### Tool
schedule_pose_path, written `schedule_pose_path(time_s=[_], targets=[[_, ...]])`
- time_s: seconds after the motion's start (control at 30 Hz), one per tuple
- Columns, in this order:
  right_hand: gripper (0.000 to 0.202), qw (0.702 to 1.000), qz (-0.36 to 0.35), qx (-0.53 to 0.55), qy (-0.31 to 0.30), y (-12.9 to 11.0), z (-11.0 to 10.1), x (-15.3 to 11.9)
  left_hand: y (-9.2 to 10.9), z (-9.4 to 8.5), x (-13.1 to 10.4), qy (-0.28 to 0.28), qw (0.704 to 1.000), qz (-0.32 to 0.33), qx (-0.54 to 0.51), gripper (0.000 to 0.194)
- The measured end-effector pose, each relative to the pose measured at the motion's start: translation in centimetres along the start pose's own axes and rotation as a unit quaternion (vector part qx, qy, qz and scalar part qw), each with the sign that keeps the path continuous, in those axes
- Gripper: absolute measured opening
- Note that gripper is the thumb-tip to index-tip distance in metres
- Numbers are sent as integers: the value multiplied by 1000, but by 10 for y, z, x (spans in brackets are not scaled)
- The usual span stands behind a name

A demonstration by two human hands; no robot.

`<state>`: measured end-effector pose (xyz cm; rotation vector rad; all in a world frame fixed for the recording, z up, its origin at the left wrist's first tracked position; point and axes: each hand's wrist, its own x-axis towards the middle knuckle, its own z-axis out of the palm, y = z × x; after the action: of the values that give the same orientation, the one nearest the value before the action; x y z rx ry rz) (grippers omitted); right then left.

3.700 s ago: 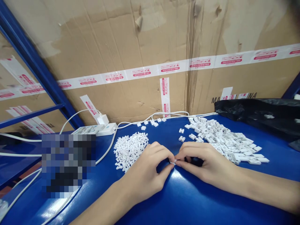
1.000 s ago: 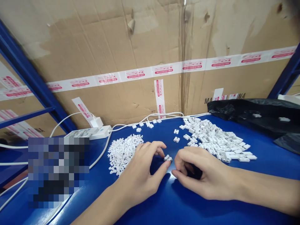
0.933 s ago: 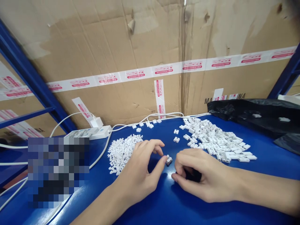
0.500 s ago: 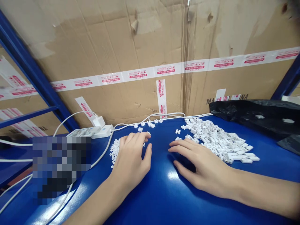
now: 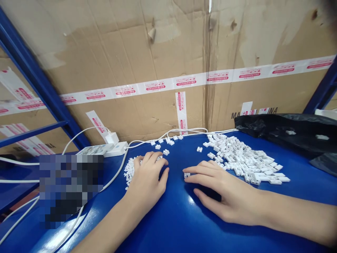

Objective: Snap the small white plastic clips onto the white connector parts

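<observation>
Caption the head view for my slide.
Left hand at a pile of white parts, right hand at a white block.

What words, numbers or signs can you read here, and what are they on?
"MA ... NA": dark print on the cardboard, partly covered by tape strips.
Red print on the long white tape: too small to read.
Dark print, left cardboard: too blurred.
White pieces: nothing readable.

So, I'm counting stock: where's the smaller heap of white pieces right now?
The smaller heap is left of centre in the head view, on the blue table, partly hidden by the left hand, nearer the camera than the power strip.
</observation>
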<state>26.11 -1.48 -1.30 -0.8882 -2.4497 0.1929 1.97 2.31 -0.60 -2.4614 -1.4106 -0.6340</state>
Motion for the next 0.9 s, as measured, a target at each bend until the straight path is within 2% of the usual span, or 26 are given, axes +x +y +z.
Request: schedule_pose_path(time_s=[0.07,0.13,0.23,0.37,0.53,0.7,0.9], targets=[[34,1000,2,1,18,-1,0,0,2,-1,0,8,1000,0,0,22],[34,999,35,-9,36,0,1,0,1,1,0,16,1000,-9,17,27],[34,998,56,-5,24,2,2,0,-5,5,-1,0,999,-23,30,34],[31,1000,11,22,-9,1,0,1,-10,9,-2,-40,999,-18,9,36],[31,997,-52,60,-8,0,-2,0,-3,1,-1,-27,999,11,-15,26],[29,998,-22,49,21,1,1,0,-2,-3,0,7,1000,-3,-4,27],[30,998,-26,57,-13,1,-1,1,-4,-3,0,-41,999,3,-12,25]])
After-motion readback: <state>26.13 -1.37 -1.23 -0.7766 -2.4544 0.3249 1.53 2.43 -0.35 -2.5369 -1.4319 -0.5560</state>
